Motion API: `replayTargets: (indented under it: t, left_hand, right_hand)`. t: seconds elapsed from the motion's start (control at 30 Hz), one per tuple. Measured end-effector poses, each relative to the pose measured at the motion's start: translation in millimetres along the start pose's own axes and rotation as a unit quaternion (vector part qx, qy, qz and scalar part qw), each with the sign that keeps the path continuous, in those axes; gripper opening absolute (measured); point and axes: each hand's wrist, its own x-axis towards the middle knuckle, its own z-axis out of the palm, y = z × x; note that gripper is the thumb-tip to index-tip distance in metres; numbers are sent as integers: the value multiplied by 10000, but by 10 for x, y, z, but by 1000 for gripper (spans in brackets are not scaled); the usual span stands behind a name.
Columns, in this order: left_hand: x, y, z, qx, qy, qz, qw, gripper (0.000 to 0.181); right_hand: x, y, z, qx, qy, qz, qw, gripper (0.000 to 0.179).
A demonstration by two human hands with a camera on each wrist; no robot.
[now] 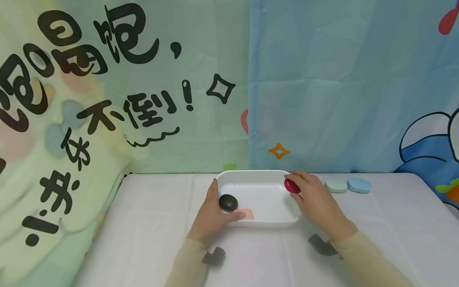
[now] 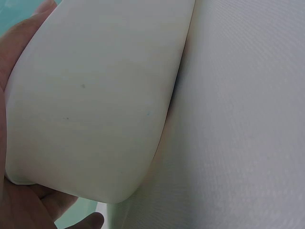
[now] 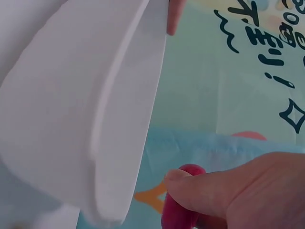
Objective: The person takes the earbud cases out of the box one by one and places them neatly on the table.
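Observation:
A white rectangular tray (image 1: 267, 203) stands on the table in the head view. My left hand (image 1: 211, 217) grips its left end, thumb over the front rim and fingers along the side; the left wrist view shows the tray's outer wall (image 2: 100, 100) against that hand. Inside, at the left, lies a smooth black oval piece (image 1: 228, 203), and a flat pink patch (image 1: 248, 214) shows beside the left thumb. My right hand (image 1: 319, 203) pinches a glossy red oval piece (image 1: 291, 186) between thumb and fingers at the tray's right end. In the right wrist view, the red piece (image 3: 178, 214) appears apart from the tray.
A pale green oval piece (image 1: 336, 185) and a light blue one (image 1: 359, 185) lie side by side on the white tablecloth (image 1: 143, 231), right of the tray. Behind the table hangs a printed curtain (image 1: 340, 79). Dark wrist devices (image 1: 214, 256) sit below both hands.

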Motion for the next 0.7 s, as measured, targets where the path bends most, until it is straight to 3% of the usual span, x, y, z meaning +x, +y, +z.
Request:
replayTargets:
  t: [0.37, 0.7]
  left_hand:
    - [7, -24, 4, 57, 7, 5, 10000, 134]
    - [-6, -12, -5, 15, -22, -35, 10000, 134]
  right_hand:
    - [-158, 200, -81, 1, -40, 128, 9999, 46]
    - [-243, 407, -101, -204, -303, 480, 9982, 54]
